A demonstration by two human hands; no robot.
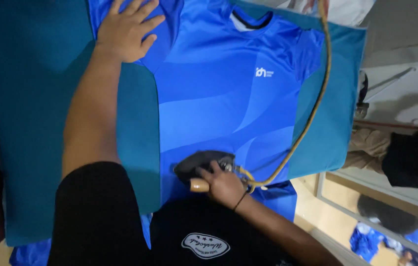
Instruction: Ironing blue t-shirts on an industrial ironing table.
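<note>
Left hand (126, 30) lay open, flat on blue jersey (224, 98), right hand (225, 186) gripped iron (200, 165) by its wooden handle, yellowish hose (312, 108) trailing across teal counter (46, 123)

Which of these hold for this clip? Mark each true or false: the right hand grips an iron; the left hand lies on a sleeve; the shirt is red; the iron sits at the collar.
1. The right hand grips an iron. True.
2. The left hand lies on a sleeve. True.
3. The shirt is red. False: it is blue.
4. The iron sits at the collar. False: it is near the hem, far from the collar.
</note>
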